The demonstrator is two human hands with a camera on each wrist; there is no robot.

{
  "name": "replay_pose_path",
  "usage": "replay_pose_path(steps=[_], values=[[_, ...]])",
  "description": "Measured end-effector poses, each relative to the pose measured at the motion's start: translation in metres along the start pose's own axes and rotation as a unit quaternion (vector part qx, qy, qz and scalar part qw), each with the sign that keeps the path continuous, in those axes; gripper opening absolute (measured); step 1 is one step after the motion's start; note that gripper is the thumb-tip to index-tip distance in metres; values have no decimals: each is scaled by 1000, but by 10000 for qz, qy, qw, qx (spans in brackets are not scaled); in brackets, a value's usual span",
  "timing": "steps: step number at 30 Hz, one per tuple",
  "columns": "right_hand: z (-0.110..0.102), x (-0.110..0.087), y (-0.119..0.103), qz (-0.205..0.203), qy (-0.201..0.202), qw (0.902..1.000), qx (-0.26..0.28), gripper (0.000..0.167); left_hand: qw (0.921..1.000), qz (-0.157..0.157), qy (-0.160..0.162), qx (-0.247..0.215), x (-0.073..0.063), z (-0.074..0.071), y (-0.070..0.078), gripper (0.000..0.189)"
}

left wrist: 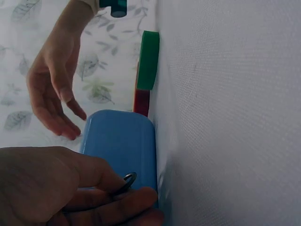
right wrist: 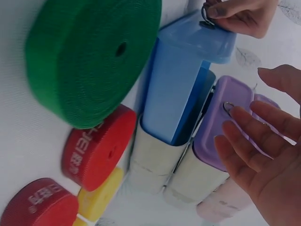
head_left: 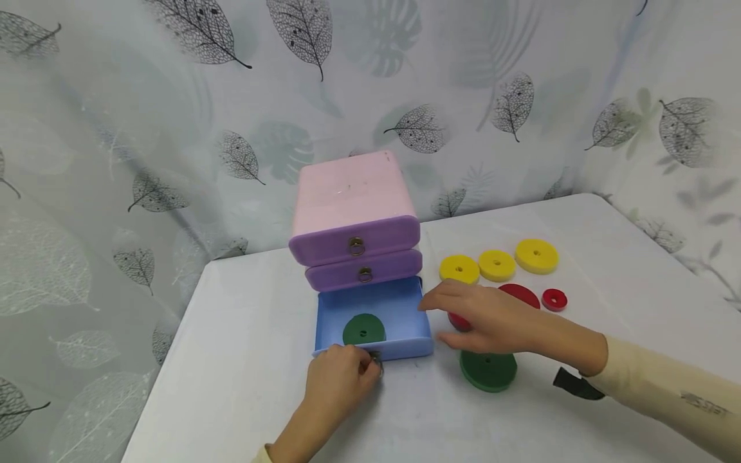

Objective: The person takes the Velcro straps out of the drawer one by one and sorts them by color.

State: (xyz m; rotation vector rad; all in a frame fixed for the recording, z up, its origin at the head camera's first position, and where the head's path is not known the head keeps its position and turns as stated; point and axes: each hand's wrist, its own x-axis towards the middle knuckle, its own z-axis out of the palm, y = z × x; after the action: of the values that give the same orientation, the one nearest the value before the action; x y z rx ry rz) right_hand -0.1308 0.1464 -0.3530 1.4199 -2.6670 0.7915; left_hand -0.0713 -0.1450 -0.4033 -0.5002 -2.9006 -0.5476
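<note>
My left hand point(head_left: 341, 381) pinches the metal ring pull point(left wrist: 133, 178) on the front of the blue drawer point(head_left: 405, 349). This bottom drawer stands pulled out, with a green tape roll point(head_left: 353, 329) lying flat inside near its front. Over the drawer's right edge, my right hand point(head_left: 492, 318) hovers with its fingers spread and holds nothing. Below that hand, a larger green tape roll point(head_left: 489, 374) rests on the table. Red tape rolls point(head_left: 521, 293) lie behind it, partly hidden by the right hand and forearm.
A pink cabinet point(head_left: 353, 193) with two closed purple drawers point(head_left: 390, 236) rises above the blue one. Three yellow rolls point(head_left: 536, 262) line the back right of the white table point(head_left: 243, 347), and a small red roll point(head_left: 562, 303) sits in front of them. Leaf-patterned cloth hangs behind.
</note>
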Motion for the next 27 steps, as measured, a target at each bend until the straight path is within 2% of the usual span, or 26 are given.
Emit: replay_pose_path(steps=[4,9,14,22,27], values=[[1,13,-4,-18,17,10000,8,45,9999,95,57,14,-1,1,1,33],[3,30,-7,65,-274,9996,10,46,9999,116,36,81,-4,0,5,28],[4,48,-10,-87,-477,9987,-122,48,9996,150,78,206,-5,-2,8,39],[12,81,-15,146,-1332,9905,-297,55,9995,115,-9,311,-6,-1,9,44],[16,96,-16,-132,-1596,9860,-461,59,9995,142,22,297,-7,-2,8,45]])
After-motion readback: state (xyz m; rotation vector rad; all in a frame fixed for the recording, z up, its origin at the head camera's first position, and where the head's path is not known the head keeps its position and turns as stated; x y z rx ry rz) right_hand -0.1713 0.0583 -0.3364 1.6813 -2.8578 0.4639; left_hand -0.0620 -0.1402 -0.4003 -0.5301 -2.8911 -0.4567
